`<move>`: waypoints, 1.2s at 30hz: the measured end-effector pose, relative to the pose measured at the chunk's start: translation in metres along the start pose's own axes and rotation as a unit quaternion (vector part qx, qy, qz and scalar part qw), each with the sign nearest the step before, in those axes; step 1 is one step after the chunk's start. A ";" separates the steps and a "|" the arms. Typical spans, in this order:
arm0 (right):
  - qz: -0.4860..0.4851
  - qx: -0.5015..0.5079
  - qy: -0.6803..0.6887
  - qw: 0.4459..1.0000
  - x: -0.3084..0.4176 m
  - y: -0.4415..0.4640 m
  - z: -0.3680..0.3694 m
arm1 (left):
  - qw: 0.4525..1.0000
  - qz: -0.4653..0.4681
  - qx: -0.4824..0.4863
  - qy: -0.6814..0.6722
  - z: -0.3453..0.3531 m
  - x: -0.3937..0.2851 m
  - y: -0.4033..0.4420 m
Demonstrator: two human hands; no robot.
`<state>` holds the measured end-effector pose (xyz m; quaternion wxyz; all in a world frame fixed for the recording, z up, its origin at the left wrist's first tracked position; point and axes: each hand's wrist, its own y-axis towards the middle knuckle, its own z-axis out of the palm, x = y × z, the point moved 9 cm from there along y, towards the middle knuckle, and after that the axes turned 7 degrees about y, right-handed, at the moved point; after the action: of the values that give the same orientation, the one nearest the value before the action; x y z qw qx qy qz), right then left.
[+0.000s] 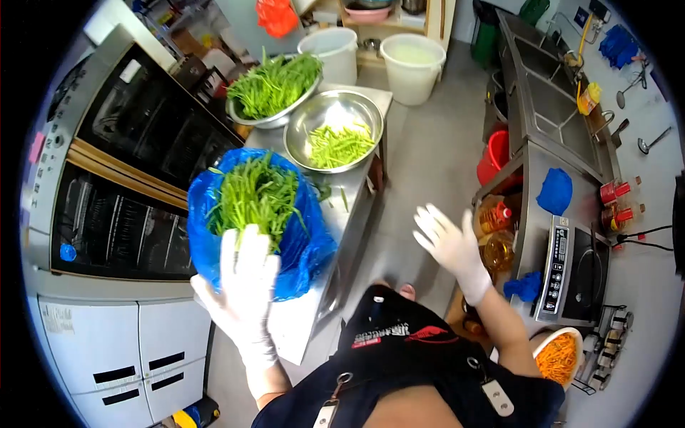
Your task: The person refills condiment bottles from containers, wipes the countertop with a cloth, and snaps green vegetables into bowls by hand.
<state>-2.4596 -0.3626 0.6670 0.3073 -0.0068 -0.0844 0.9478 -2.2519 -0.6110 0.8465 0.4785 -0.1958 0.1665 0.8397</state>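
Observation:
My left hand [242,285], in a white glove, is open with its fingers spread over the near edge of a blue plastic bag [314,250]. Leafy greens [258,196] fill the bag, and my fingertips overlap their lower edge; whether they touch I cannot tell. Gloved in white too, my right hand [449,242] is held open in the air over the floor, holding nothing. Beyond the bag, a steel bowl [291,139] contains cut green stems [341,145]. Another metal basin [271,121] behind it is heaped with long leafy greens [278,85].
The bag and bowls stand on a narrow steel table [289,332] beside a glass-fronted cabinet [143,135]. White buckets [412,71] are at the back. On the right, a steel counter [531,175] carries an induction cooker [581,274]; shredded orange vegetables [558,358] fill a container nearby.

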 end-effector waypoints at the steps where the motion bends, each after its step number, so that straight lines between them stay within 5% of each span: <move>1: 0.018 0.026 -0.010 0.999 0.000 0.027 0.023 | 0.999 0.036 -0.035 0.015 -0.012 -0.008 0.005; 8: 0.131 0.079 -0.017 0.988 -0.016 0.171 0.066 | 0.967 0.206 -0.102 0.106 -0.052 -0.072 0.021; 14: 0.220 0.037 -0.135 0.966 -0.036 0.246 0.052 | 0.945 0.222 -0.241 -0.025 -0.070 -0.084 0.060; 19: 0.372 0.071 -0.224 0.898 -0.064 0.307 0.033 | 0.912 0.253 -0.321 -0.027 -0.106 -0.090 0.060; 22: 0.408 0.160 -0.410 0.800 -0.092 0.332 0.044 | 0.884 0.281 -0.365 0.072 -0.142 -0.096 0.022; 24: 0.387 0.223 -0.568 0.691 -0.111 0.348 0.052 | 0.781 0.281 -0.466 0.307 -0.142 -0.099 -0.006; 26: 0.382 0.325 -0.595 0.628 -0.135 0.355 0.062 | 0.523 0.159 -0.639 0.541 -0.110 -0.097 -0.014; 27: 0.369 0.366 -0.618 0.590 -0.143 0.357 0.069 | 0.459 0.168 -0.633 0.600 -0.104 -0.090 -0.009; 28: 0.350 0.407 -0.636 0.554 -0.151 0.358 0.079 | 0.307 0.135 -0.581 0.742 -0.081 -0.087 0.012; 30: 0.343 0.484 -0.628 0.503 -0.163 0.358 0.099 | 0.159 0.055 -0.508 0.845 -0.067 -0.069 0.045; 32: 0.348 0.534 -0.638 0.431 -0.170 0.356 0.108 | 0.101 -0.044 -0.485 0.868 -0.076 -0.056 0.063; 33: 0.338 0.554 -0.622 0.438 -0.172 0.357 0.108 | 0.092 -0.120 -0.490 0.859 -0.085 -0.053 0.066; 35: 0.342 0.576 -0.600 0.438 -0.174 0.360 0.102 | 0.022 -0.114 -0.487 0.866 -0.093 -0.042 0.063; 36: 0.409 0.525 -0.608 0.432 -0.175 0.368 0.070 | -0.008 -0.156 -0.485 0.860 -0.097 -0.038 0.060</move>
<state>-2.5363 -0.7692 0.6691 -0.3024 0.7003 0.2775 0.5840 -2.2701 -0.7133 0.7865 0.1111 0.9790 0.0276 0.1690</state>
